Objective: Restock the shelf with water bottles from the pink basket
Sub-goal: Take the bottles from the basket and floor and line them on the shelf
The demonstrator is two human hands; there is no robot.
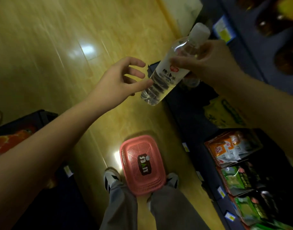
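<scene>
The right hand holds a clear plastic water bottle in the air, fingers and thumb curled round its smooth upper body just below the shoulder. The bottle is tilted, its white ribbed cap pointing far and right, its ridged, ringed base nearer and to the left. A white paper label with dark characters and a small red mark wraps its middle, and the liquid inside looks colourless. The left hand reaches in from the left with its fingers spread apart and loosely bent, gripping nothing; one fingertip lies at the bottle's lower ribbed part, though whether it truly touches is hard to tell through the blur. Near the bottom, on the glossy yellow wood-grain floor, sits the pink basket, a rounded rectangular plastic tub with a finely perforated bottom and slotted walls, a dark sticker in its middle; no bottles show inside it. It lies between two white shoes with black stripes beneath grey trouser legs. To the right runs a dark blue shelf with small price tags on its edges, carrying crinkly orange and green snack packets near and dark brown bottles far.
</scene>
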